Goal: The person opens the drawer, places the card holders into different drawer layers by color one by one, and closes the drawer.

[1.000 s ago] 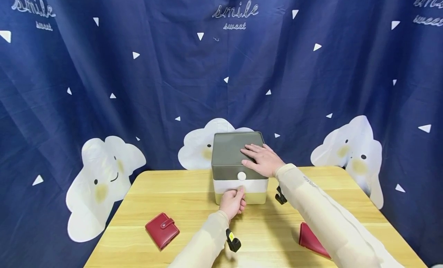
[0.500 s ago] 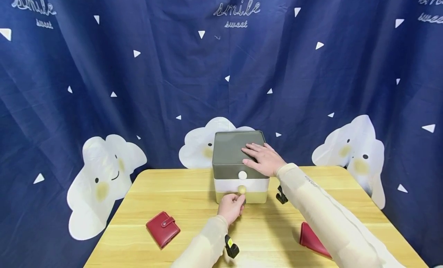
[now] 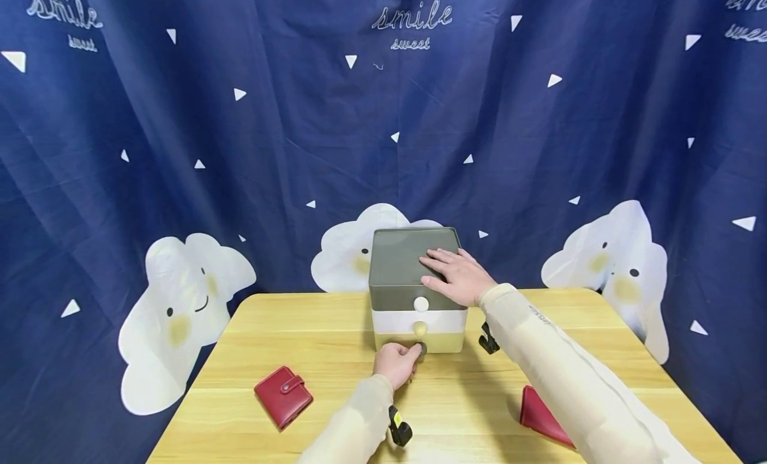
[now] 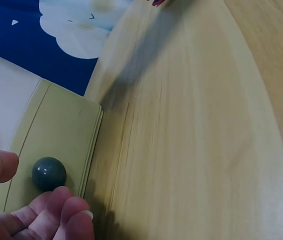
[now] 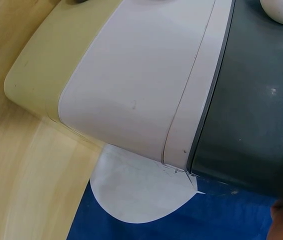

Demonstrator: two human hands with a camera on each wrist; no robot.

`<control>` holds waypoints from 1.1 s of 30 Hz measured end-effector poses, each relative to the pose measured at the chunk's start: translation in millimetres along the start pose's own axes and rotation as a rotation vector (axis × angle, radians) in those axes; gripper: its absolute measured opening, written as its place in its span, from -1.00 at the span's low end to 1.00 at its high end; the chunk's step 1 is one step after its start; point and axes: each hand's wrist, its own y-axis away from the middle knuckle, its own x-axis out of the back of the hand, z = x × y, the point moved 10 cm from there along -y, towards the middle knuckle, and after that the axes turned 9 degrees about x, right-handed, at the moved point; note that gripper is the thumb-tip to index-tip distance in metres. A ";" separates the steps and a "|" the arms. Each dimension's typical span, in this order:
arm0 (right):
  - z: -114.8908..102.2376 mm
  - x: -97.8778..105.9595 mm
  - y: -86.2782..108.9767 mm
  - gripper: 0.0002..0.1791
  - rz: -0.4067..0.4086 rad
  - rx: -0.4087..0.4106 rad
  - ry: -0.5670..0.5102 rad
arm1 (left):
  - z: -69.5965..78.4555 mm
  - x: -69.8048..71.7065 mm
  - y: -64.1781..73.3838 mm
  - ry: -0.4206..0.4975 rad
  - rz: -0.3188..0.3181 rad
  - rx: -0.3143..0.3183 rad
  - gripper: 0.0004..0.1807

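1. the three-tier box [image 3: 395,297] stands upright on the table [image 3: 317,317], at 12 o'clock from the person, its knobbed front facing 6 o'clock.
2. the left hand [image 3: 395,363] is at 8 o'clock from the dark knob [image 4: 49,174] on the yellow bottom tier [image 3: 446,343]. its fingers are bent beside the knob, the thumb apart from them, so it is not pinched; whether a fingertip touches it, i cannot tell.
3. the right hand [image 3: 458,276] rests spread on the dark top [image 3: 407,251], towards 4 o'clock, gripping nothing.
4. the box looks like stiff, light plastic, likely to slide on the smooth wood unless pressed from above; it seems hardly fragile.
5. the glossy round knob may slip; best hold: thumb and fingers on opposite sides, behind its bulge, with any pull straight towards 6 o'clock.
6. from the box, a red wallet [image 3: 283,397] lies at 8 o'clock; another red item [image 3: 542,417], partly behind the sleeve [image 3: 563,364], lies between 4 and 5.
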 end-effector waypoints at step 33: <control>3.7 -2.0 -1.4 -0.21 -0.001 0.012 0.006 | -7.7 -24.2 -19.1 0.118 -0.044 0.103 -0.54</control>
